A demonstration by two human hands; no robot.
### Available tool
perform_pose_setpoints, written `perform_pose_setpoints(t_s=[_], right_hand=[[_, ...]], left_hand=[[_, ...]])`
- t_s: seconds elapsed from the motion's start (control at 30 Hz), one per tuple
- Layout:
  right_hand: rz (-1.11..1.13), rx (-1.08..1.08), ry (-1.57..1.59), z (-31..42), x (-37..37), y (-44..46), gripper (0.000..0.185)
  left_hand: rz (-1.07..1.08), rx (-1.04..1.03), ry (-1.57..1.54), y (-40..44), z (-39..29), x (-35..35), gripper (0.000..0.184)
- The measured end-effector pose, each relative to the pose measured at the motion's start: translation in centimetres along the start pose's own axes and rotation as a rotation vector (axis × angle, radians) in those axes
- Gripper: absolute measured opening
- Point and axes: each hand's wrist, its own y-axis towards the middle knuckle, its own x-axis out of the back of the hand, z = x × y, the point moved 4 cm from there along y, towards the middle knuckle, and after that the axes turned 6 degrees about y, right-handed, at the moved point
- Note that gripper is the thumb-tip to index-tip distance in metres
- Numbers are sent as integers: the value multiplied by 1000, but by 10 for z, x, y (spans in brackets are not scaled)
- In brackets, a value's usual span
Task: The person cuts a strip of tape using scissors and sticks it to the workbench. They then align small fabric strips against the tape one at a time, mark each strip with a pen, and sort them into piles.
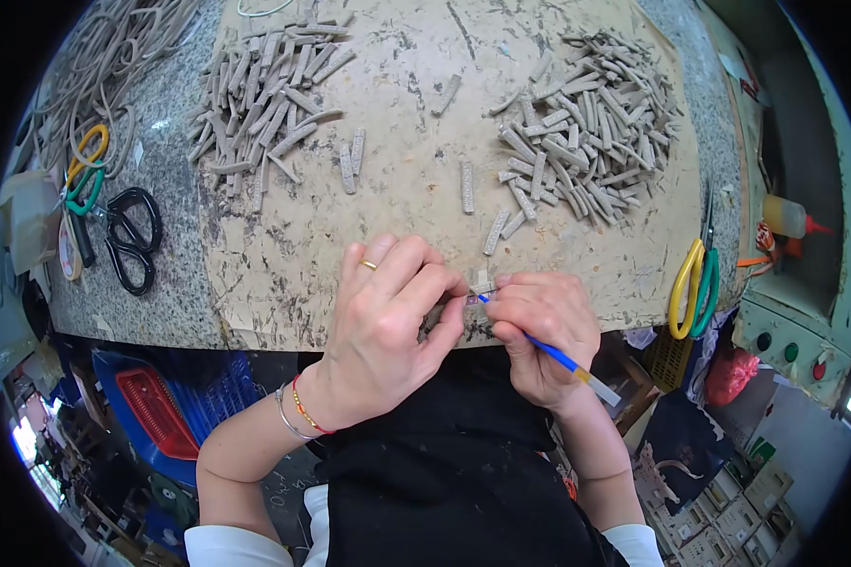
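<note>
My right hand (550,326) is closed around a slim blue pen (560,357), its clear end slanting down to the right and its tip toward my left fingers. At the table's near edge, my left hand (388,317) has thumb and forefinger brought together close to the tip. Whatever small thing lies between those fingers is mostly hidden. Just beyond my hands lie loose short grey textured strips, one (467,187) upright in view and another (495,232) tilted.
Grey strips form a left pile (265,94) and a larger right pile (591,128). Black scissors (132,236) lie left, with yellow-and-green scissors (695,288) at the right edge. Grey cords (113,57) heap at the far left. A squeeze bottle (787,217) stands right.
</note>
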Motion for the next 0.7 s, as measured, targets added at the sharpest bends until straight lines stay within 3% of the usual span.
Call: perform_pose_setpoints(t_s=[0.13,0.33,0.43,0.47,0.6,0.7], right_hand=[[2,-28,57,-1,4,1,11],[-80,-57,174,-6,9,-5,7],[-98,-52,205,-6,5,-5,6],[-116,-52,214,-6,5,-7,6],[-221,-117,294,-12,11,-15,6],[-233,-104,300,-13,9,-15,7]], left_hand=[[14,-17,20,1,-1,2,19],[-212,43,298,37,28,37,15],[-108,-205,140,58,18,14,14],[-42,-252,231,62,16,9,11],[19,-115,358,66,25,25,7],[41,-78,183,52,26,24,9]])
